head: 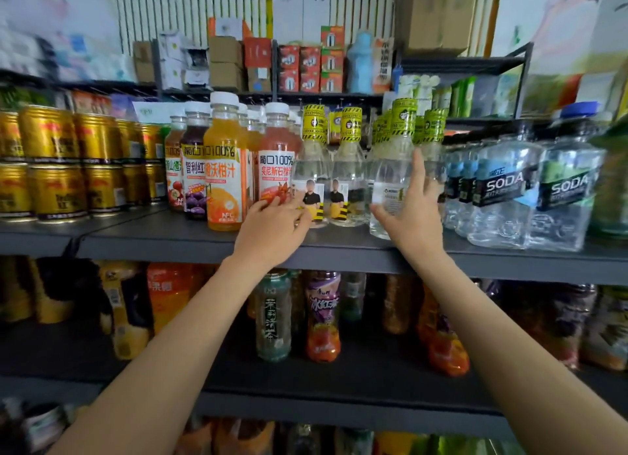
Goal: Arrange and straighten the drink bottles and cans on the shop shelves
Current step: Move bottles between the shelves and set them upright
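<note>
Head view: square bottles (530, 196) read "SODA"; juice bottles (224, 169) "100%"

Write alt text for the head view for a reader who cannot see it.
Two hands reach to a shop shelf of drinks: the left hand touches the foot of a pink juice bottle, and the right hand cups a clear yellow-capped bottle. Gold cans stand left, soda water bottles right.

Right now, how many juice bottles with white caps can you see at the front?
4, side by side left of the hands: hawthorn bottle, purple grape bottle, orange juice bottle, pink-red bottle by the left hand. More caps show behind, partly hidden.
</note>
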